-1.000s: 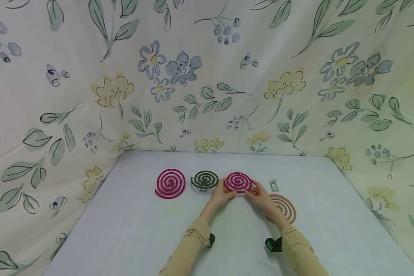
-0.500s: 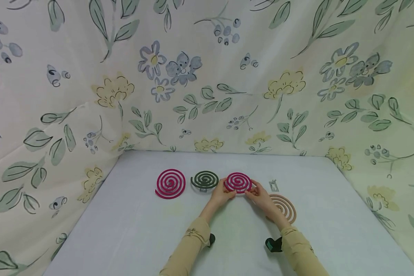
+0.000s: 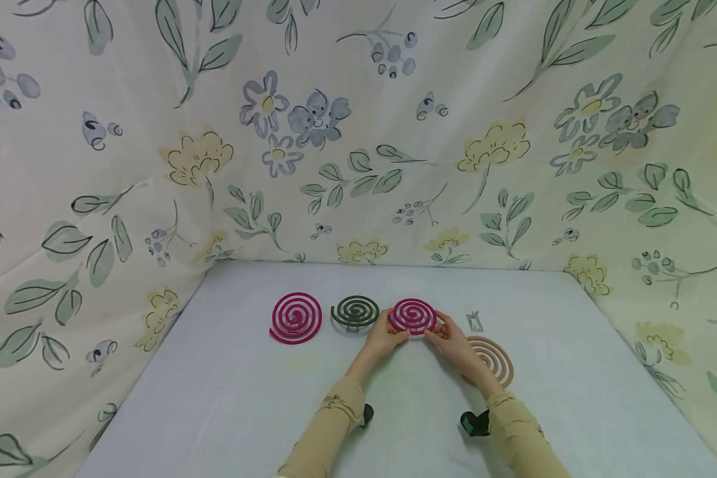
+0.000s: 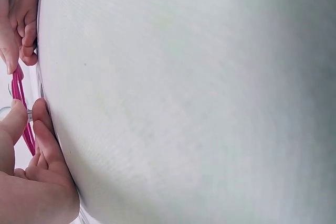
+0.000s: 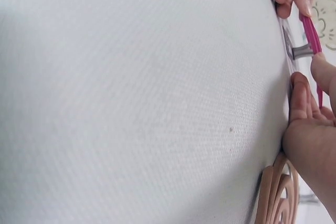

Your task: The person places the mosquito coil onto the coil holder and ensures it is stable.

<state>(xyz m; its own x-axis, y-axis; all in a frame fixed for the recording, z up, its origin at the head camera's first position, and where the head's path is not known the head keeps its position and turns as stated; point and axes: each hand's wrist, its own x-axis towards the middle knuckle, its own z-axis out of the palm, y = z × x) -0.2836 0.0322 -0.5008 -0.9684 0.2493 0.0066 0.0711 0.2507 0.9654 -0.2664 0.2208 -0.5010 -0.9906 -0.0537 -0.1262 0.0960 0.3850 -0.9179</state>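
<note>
A pink mosquito coil (image 3: 413,315) lies level between my two hands, slightly above the table. My left hand (image 3: 386,337) pinches its left edge, thumb on top and fingers beneath. At the opposite edge, my right hand (image 3: 450,338) holds it the same way. Under the coil, a small metal stand (image 5: 303,51) shows in the right wrist view. To the left, a dark green coil (image 3: 356,311) rests raised on its own metal stand. Partly behind my right wrist lies a tan coil (image 3: 497,355) on the table.
Another pink coil (image 3: 297,317) sits at the far left of the row. A bare metal coil stand (image 3: 475,322) is on the table to the right of my right hand. Patterned cloth (image 3: 358,199) hangs behind the white table (image 3: 245,411).
</note>
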